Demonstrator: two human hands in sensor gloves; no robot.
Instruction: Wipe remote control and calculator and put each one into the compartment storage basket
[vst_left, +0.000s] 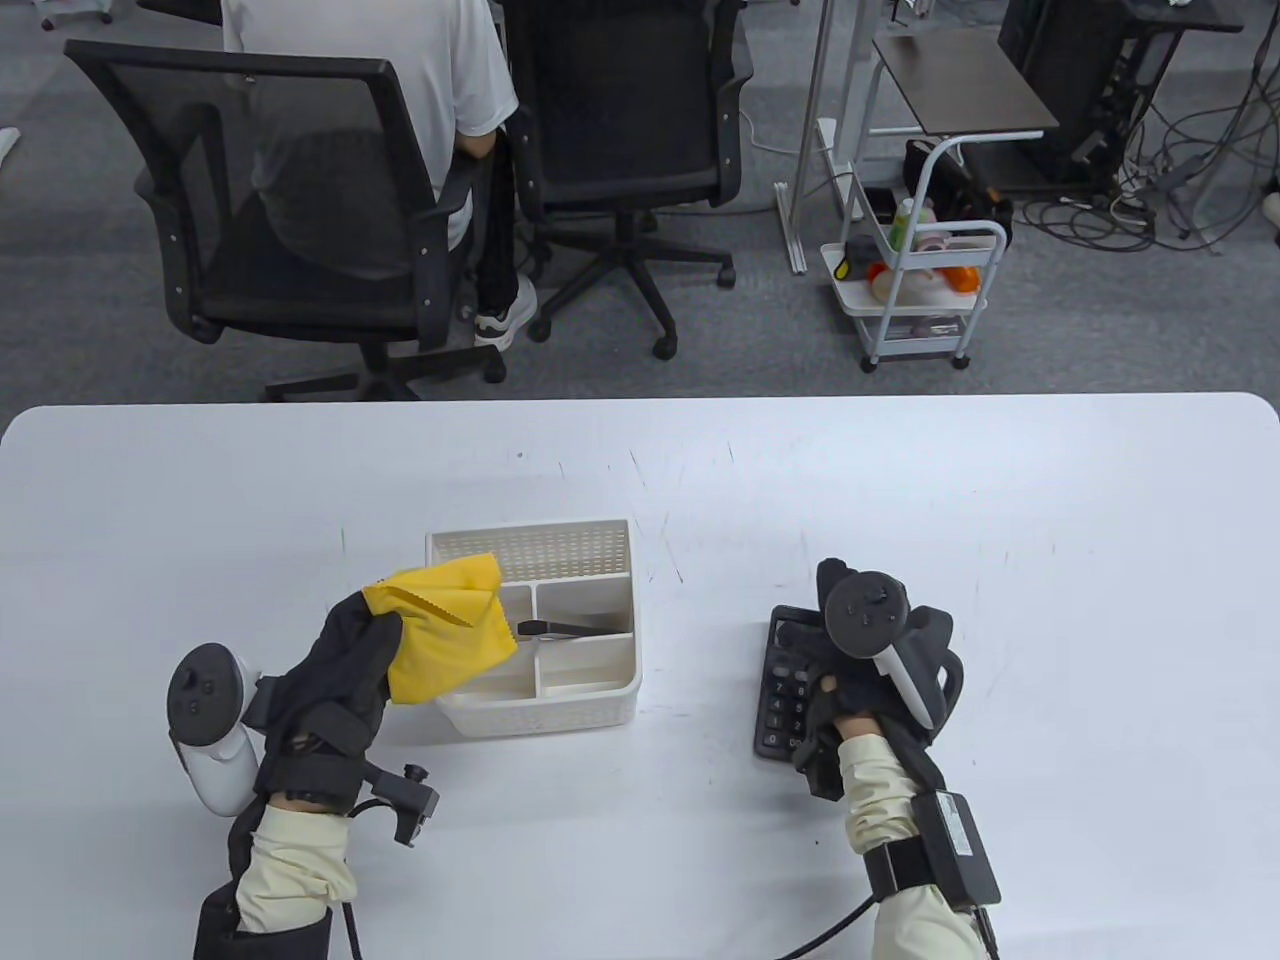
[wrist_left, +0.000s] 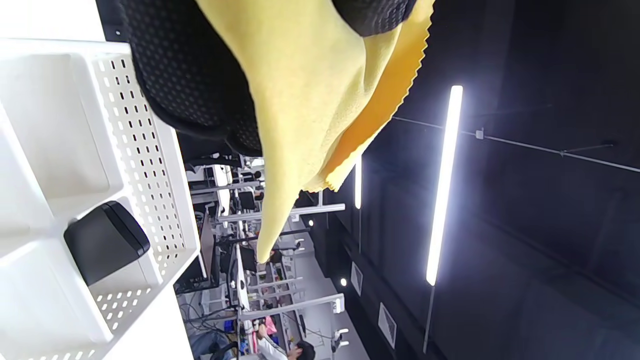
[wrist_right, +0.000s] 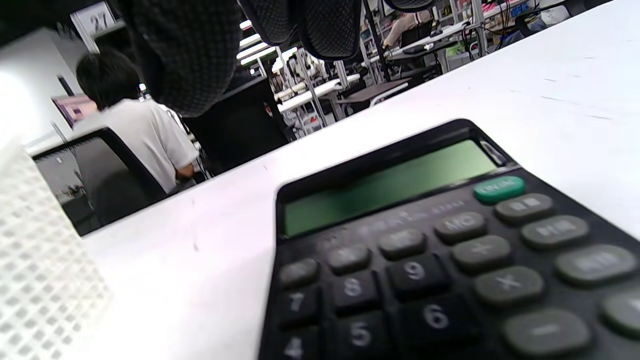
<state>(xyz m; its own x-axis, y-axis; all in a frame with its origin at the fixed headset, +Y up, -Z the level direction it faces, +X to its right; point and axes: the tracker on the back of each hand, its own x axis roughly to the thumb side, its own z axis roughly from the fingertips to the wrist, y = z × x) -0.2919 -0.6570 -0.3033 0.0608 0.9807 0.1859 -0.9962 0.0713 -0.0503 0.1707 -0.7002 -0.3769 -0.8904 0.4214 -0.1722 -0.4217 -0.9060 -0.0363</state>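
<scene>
A wide white counter (vst_left: 1000, 520), marked with faint dark scuffs, is seen from above. Near its middle a white perforated compartment storage basket (vst_left: 590, 705) is set, and a black remote control (vst_left: 575, 628) is lodged in one of its right-hand compartments, its end propped on a divider. A yellow cloth (vst_left: 445, 625) is pinched in the curled fingers of the left hand (vst_left: 335, 680) and is held above the basket's left side, so that the compartments there are partly covered from view. In the left wrist view the cloth hangs down beside the basket's perforated wall, with the remote's dark end seen in its compartment.

To the right, well apart from the basket, a black calculator (vst_left: 785, 695) lies flat on the counter. The right hand (vst_left: 860, 660) is placed over it; whether its fingers are curled round the calculator or only laid on it cannot be told. In the right wrist view the green display and grey keys are seen close up, with the gloved fingers above.

Beyond the counter a grey carpeted floor (vst_left: 1100, 330) is shown. Two black mesh office chairs (vst_left: 300, 200) stand there, one occupied by a person in a white shirt (vst_left: 420, 80), and a small white trolley (vst_left: 920, 290) loaded with bottles is parked beside tangled cables.
</scene>
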